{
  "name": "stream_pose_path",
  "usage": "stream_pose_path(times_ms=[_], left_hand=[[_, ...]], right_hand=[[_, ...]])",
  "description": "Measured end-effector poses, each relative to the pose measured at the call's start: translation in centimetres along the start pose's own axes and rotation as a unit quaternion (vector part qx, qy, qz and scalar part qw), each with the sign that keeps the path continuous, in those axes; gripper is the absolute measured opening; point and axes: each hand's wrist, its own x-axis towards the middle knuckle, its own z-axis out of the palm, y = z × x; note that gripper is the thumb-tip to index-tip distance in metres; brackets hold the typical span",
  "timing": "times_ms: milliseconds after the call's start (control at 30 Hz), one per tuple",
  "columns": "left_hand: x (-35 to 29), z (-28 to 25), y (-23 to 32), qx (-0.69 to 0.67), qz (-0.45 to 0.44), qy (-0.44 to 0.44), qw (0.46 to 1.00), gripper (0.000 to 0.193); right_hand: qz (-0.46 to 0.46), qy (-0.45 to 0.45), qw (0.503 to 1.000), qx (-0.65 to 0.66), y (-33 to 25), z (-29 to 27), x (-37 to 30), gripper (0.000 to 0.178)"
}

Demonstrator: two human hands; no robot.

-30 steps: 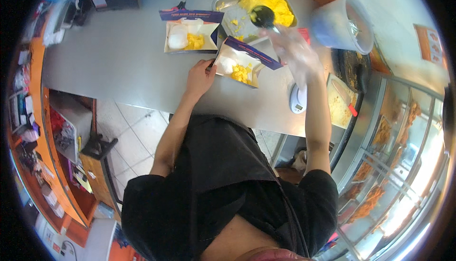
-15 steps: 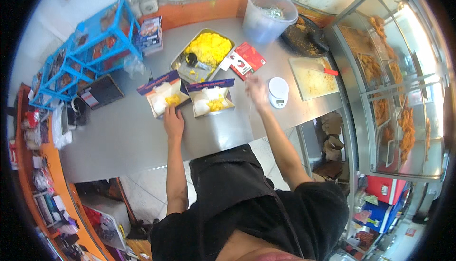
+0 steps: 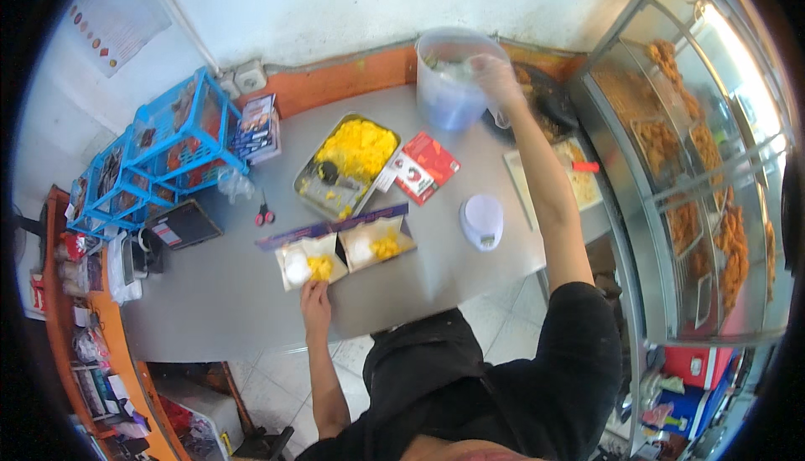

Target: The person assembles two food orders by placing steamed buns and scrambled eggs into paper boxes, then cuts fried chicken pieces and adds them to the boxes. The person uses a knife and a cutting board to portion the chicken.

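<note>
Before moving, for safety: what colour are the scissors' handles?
The handles are reddish pink, clearest in the head view.

Right hand (image 3: 498, 80) blurred at the mouth of the bucket (image 3: 451, 102), contents (image 3: 451, 69) seemingly too hazy for naming

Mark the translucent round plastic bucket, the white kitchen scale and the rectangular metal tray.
Translucent round plastic bucket (image 3: 448, 102), head view: front wall.
White kitchen scale (image 3: 481, 215), head view: weighing platform.
Rectangular metal tray (image 3: 314, 189), head view: bare near floor.

Left fingers (image 3: 316, 287) touch a food box (image 3: 339, 271) while right fingers (image 3: 485, 69) are at a translucent bucket (image 3: 450, 102)
</note>
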Motion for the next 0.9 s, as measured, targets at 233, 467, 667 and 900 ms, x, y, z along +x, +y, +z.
stream_pose_path(times_ms=[233,467,667,900], left_hand=[[-0.9,1.3,4.5,0.025,-0.1,0.082,0.991,0.042],[-3.3,0.5,6.7,0.109,-0.161,0.146,0.97,0.041],[-2.3,-0.5,6.0,0.069,-0.122,0.138,0.98,0.038],[-1.9,-1.1,4.3,0.079,-0.085,0.186,0.976,0.036]], right_hand=[[-0.134,-0.369,0.879,-0.273,5.9,7.5,11.1,0.06],[-0.135,-0.352,0.891,-0.253,2.4,8.0,10.1,0.049],[-0.197,-0.303,0.882,-0.303,2.3,7.0,10.1,0.033],[-0.221,-0.269,0.917,-0.193,4.4,8.3,9.7,0.034]])
